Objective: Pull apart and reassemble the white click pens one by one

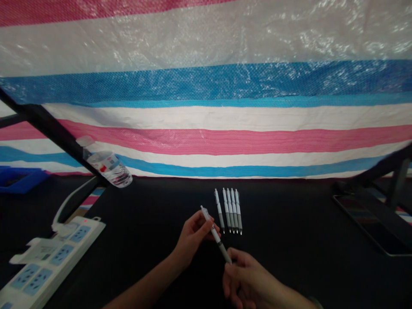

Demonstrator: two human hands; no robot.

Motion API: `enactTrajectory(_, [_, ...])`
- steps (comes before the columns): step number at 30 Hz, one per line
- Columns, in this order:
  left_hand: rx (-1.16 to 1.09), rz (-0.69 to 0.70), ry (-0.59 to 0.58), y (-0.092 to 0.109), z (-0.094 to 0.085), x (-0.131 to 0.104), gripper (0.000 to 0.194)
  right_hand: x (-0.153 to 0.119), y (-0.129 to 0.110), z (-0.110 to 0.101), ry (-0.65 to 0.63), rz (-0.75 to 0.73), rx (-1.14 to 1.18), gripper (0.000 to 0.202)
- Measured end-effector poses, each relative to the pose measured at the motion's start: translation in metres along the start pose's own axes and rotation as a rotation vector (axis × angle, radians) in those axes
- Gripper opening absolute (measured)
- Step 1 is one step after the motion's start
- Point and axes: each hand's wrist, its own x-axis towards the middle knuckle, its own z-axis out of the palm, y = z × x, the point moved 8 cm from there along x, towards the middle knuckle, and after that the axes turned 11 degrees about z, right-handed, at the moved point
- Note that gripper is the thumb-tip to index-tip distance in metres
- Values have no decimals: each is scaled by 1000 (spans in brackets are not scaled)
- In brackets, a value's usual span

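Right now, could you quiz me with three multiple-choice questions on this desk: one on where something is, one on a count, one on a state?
1. Where is the power strip?
A. near left
B. far right
C. beyond the pens

2. How many pens lie in the row on the table?
A. two
B. five
C. eight

3. How is the pen in hand held?
A. flat on the table
B. by both hands
C. by one hand alone

Answers: 1 A, it lies at the lower left edge. 2 B, five lie side by side. 3 B, the left hand grips its upper part and the right hand meets its tip.
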Motion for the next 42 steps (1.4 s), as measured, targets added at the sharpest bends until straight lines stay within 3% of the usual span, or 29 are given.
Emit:
enactTrajectory(6, [-10,-7,28,2,0,0,40,2,3,-1,12,30,39,61])
enactTrajectory(11, [-16,-2,40,2,0,-1,40,0,-4,1,5,-38,19,52])
enactTrajectory(17, [-5,24,31,3,-1,0,38,2,1,-3,35,-2,42,60])
enactTrajectory(21, [-4,30,33,1,-2,0,37,2,0,-2,30,-19,-9,52])
enactTrajectory(27, [-3,39,37,3,-2,0,36,1,-4,-2,85,-6,53,61])
enactTrajectory(42, [-110,28,3,1,4,-1,30,3,-2,-9,81,-15,97,59])
